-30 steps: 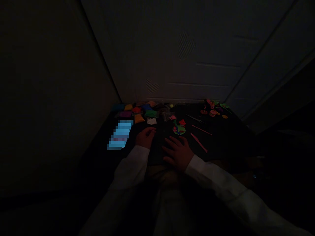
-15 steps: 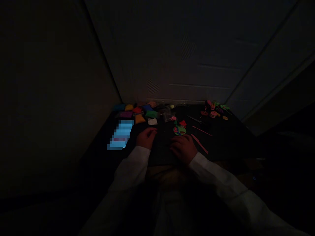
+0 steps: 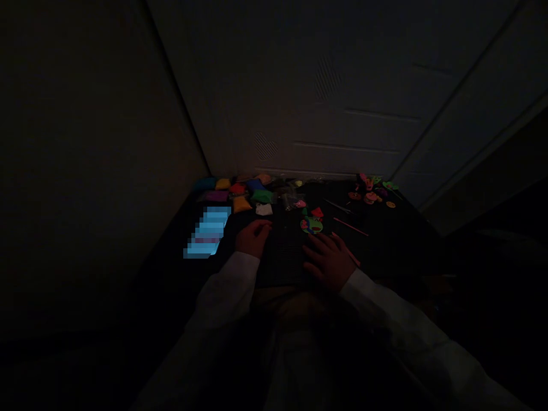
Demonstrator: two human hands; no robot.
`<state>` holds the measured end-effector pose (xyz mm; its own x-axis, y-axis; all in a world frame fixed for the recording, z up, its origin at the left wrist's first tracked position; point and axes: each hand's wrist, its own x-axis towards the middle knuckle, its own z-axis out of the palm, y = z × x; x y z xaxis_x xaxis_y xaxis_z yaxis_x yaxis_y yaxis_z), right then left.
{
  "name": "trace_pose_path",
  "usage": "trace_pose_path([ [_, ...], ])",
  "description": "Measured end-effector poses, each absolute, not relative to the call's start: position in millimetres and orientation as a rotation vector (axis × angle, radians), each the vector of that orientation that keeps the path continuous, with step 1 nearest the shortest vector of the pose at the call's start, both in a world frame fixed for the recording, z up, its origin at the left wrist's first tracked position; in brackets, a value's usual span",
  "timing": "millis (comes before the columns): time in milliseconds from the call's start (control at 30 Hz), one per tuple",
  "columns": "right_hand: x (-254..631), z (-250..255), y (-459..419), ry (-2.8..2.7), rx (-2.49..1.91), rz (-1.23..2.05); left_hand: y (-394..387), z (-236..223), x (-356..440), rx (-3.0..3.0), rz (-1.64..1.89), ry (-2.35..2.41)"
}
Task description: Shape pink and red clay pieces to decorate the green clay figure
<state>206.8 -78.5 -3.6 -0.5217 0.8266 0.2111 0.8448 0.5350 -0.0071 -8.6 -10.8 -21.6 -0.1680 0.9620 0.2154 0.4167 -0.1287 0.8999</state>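
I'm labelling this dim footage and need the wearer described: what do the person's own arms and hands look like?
The left hand and right hand are bare, without gloves. Long, whitish, somewhat loose sleeves reach down to both wrists. It is too dark to make out any markings on them.

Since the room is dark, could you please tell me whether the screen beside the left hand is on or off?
On: the screen glows bright blue beside the left hand, its content pixelated.

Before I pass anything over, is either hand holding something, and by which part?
The right hand is spread, holding nothing visible; the left hand is curled, too dark to tell.
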Motion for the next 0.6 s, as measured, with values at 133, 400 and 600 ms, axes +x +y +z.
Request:
trace_pose_path([
  [133,213.4,-5.3,-83.9,-2.627,-1.370,-0.133,-9.3,-23.4,-9.2,1.549,1.283,1.596],
  [400,207.0,-5.8,-83.1,-2.608,-1.439,-0.180,-11.1,-22.8,-8.1,1.544,1.293,1.597],
  [600,213.4,-6.4,-96.0,-2.635,-1.458,-0.162,-10.7,-20.0,-7.6,1.543,1.295,1.591],
])
